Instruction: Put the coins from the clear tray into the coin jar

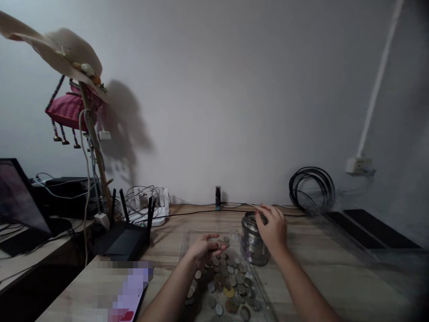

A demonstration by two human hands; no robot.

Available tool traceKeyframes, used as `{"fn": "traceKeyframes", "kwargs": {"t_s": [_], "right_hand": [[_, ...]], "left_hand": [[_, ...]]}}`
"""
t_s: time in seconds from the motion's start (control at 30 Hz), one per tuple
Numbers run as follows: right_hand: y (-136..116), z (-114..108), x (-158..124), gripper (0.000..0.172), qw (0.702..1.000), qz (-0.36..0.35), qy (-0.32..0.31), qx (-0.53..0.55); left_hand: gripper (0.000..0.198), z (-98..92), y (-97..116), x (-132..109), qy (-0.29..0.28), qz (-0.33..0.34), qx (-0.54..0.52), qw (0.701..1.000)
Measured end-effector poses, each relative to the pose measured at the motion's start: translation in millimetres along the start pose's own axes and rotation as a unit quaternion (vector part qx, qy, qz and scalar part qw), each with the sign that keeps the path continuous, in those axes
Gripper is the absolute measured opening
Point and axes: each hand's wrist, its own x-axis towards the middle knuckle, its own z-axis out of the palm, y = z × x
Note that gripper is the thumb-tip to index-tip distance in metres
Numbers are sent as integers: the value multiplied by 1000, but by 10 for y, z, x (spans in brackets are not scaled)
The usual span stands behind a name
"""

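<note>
Several coins (231,281) lie spread on a clear plastic tray (187,243) on the wooden table. My left hand (204,250) rests on the far end of the coin pile, fingers curled and pinched on coins. My right hand (273,228) hovers over the mouth of a glass jar (253,248) standing at the tray's right side; its fingers are bent over the opening, and what they hold, if anything, is hidden.
A black router (122,239) with antennas and a white power strip (147,210) sit at left. A small dark bottle (217,197) stands by the wall. Coiled black cable (311,188) lies back right, a monitor (20,201) far left, a hat stand (90,134) beside it.
</note>
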Motion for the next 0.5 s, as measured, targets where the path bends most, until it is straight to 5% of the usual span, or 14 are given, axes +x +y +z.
{"fn": "traceKeyframes", "kwargs": {"t_s": [0.1,0.2,0.37,0.5], "right_hand": [[-297,-94,-36,24,997,-63,-7,47],[-561,-78,-130,23,982,-91,-109,127],[-745,217,-390,19,908,-8,-358,217],[-728,413,-531,14,873,86,-411,247]], "left_hand": [[36,-13,-9,13,-5,3,2,1000],[30,-22,-19,23,-18,4,22,1000],[24,-25,-31,40,-61,40,38,997],[21,11,-16,13,-94,22,72,993]]}}
